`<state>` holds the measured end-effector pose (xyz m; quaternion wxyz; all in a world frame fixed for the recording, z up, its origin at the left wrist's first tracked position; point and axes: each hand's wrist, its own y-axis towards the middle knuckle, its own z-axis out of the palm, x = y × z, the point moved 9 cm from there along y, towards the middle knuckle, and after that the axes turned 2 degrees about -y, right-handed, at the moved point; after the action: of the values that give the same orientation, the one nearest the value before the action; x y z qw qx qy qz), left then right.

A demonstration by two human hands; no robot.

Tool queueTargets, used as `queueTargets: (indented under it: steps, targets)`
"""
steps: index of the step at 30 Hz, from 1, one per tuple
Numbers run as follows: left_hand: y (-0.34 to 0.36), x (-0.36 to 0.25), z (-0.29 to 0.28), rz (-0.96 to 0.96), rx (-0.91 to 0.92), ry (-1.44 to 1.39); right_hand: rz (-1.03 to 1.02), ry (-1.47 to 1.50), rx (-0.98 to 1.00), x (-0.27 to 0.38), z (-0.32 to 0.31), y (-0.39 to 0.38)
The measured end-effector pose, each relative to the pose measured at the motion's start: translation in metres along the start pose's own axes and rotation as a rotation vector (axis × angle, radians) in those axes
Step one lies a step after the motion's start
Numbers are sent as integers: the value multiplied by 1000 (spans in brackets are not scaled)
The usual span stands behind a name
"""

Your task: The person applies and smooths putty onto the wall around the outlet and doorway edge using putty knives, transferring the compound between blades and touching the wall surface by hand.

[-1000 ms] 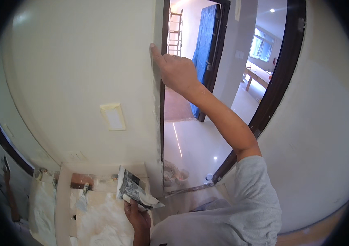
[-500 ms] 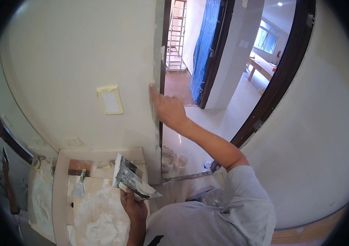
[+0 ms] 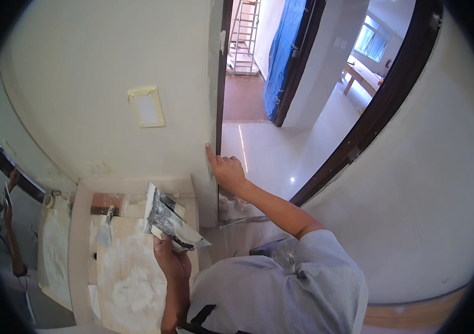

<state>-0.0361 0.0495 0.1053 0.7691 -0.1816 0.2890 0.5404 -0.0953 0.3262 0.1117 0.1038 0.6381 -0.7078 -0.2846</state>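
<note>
My left hand (image 3: 172, 259) is closed around a plastering trowel (image 3: 164, 216), whose blade is smeared with grey and white filler. A pale wedge-shaped piece sticks out to the right beside the trowel; I cannot make out whether it is a second tool. My right hand (image 3: 228, 173) reaches forward with its index finger stretched out and the other fingers loosely bent. That fingertip touches or nearly touches the edge of the cream wall (image 3: 81, 67), along a grey strip (image 3: 213, 100) beside the dark door frame (image 3: 227, 55). No tool shows in the right hand.
A dusty board (image 3: 131, 267) at lower left carries a putty knife (image 3: 105, 228). A mirror (image 3: 14, 245) stands left of it. Masking tape surrounds a wall plate (image 3: 148, 108). Through the doorway are a ladder (image 3: 244, 39), blue sheeting (image 3: 281, 61) and a table (image 3: 362, 78).
My right hand has moved down along the wall edge, its index finger still stretched out. My left hand has shifted slightly left with the trowel. The view has tilted downward.
</note>
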Motion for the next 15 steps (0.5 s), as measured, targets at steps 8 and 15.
queueTargets:
  steps: [8,15]
  targets:
    - [1,5,-12,2,-22,68,55,104,132,-1,36,-36]
    - [0,7,-17,-13,-28,55,350,901,272,-18,13,-33]
